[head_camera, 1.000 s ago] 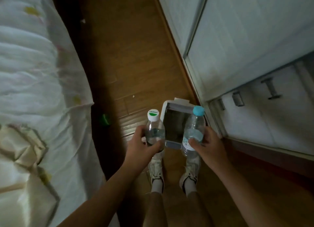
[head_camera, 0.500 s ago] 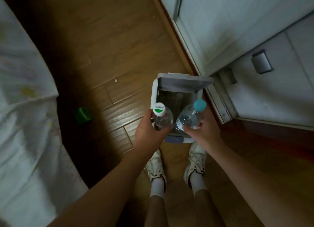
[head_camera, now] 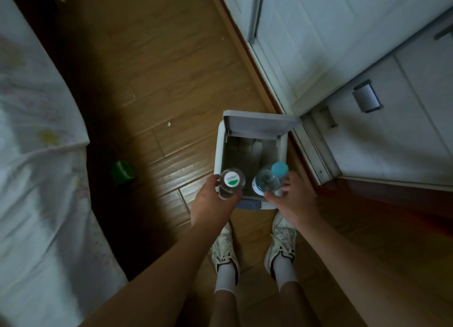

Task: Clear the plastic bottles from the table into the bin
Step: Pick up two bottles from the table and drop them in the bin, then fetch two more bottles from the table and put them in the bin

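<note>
Two hands, left (head_camera: 212, 204) and right (head_camera: 293, 199), each grip a clear plastic bottle, white-and-green-capped (head_camera: 231, 182) and blue-capped (head_camera: 267, 181), over an open white square bin (head_camera: 219, 152)

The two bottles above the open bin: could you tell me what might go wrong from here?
The green-capped bottle in the left hand hangs over the near left corner of the bin; released there, it might clip the rim and roll onto the floor.
The blue-capped bottle in the right hand is tilted, so it could catch the right wall.
</note>
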### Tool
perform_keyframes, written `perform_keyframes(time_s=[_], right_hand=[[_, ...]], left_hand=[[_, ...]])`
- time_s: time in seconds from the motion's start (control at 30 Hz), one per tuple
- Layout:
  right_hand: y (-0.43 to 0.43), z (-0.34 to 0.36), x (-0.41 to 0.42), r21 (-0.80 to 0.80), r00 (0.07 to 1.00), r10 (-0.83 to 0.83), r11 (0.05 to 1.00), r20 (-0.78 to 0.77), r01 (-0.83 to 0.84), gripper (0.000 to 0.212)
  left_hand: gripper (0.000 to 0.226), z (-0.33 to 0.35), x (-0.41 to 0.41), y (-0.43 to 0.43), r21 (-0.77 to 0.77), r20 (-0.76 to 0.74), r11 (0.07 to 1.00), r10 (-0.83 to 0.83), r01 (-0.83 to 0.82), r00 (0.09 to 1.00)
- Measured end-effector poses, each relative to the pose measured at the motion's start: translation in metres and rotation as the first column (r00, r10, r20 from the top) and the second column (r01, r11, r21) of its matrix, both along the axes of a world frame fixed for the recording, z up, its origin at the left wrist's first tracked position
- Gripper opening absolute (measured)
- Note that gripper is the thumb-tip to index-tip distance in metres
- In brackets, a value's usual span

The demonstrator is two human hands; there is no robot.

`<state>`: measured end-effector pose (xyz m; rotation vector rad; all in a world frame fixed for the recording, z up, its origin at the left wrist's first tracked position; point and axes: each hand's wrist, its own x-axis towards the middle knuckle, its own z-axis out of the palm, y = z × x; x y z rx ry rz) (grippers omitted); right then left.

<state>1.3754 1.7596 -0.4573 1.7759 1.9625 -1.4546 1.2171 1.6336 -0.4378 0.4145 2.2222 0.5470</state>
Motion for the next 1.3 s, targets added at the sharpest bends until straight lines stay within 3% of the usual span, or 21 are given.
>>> perform_keyframes(time_s=[0.13, 0.4, 0.63, 0.87, 1.07, 1.3], right_hand=[[-0.004, 0.004, 0.011, -0.029, 1.000, 0.010, 1.000, -0.004, -0.010, 0.050], [-0.011, 0.051, 0.045, -0.257, 0.996, 0.089, 0.962, -0.005, -0.087, 0.023], [-0.022, 0.176, 0.080, -0.242, 1.000, -0.006, 0.970, -0.009, 0.004, 0.010], [-0.038, 0.327, 0.096, -0.150, 0.999, -0.014, 0.989, -0.045, 0.007, 0.021], [-0.042, 0.386, 0.092, -0.111, 0.991, 0.094, 0.988, -0.090, -0.104, 0.029], [-0.010, 0.394, 0.050, -0.123, 0.921, 0.376, 0.914, -0.101, -0.386, 0.019]], left_hand=[[0.064, -0.004, 0.008, -0.009, -0.023, -0.026, 1.000, -0.015, 0.015, 1.000], [0.031, 0.029, -0.002, -0.060, -0.093, 0.032, 0.989, -0.113, 0.116, 0.993], [0.016, 0.151, -0.026, -0.116, -0.101, 0.015, 0.985, -0.141, 0.142, 0.990], [0.016, 0.306, -0.035, -0.139, 0.017, 0.009, 0.985, -0.171, 0.171, 0.985], [0.026, 0.385, -0.020, -0.155, 0.144, -0.032, 0.989, -0.012, 0.016, 0.999], [0.017, 0.401, 0.035, -0.208, 0.181, -0.022, 0.906, 0.393, -0.383, 0.919]])
